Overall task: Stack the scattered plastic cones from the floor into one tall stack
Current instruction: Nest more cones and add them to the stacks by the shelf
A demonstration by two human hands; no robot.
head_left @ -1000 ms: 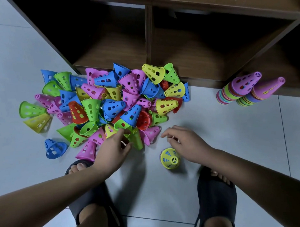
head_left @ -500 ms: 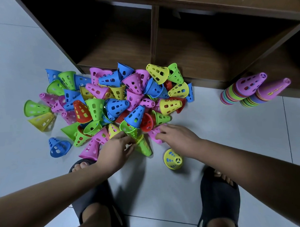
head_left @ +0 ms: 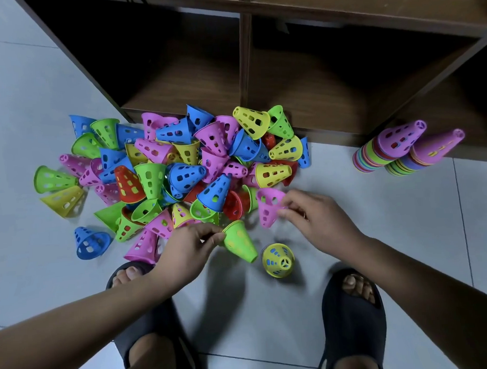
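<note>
Both hands have drawn back from the pile since 0.5 s ago, each bringing 1 cone. The left hand pinches the rim of a green cone, tilted just left of the upright yellow cone on the floor. The right hand pinches a pink cone just beyond the yellow cone. The pile lies beyond it, to the left; 2 tall stacks stand well to its right, against the shelf.
</note>
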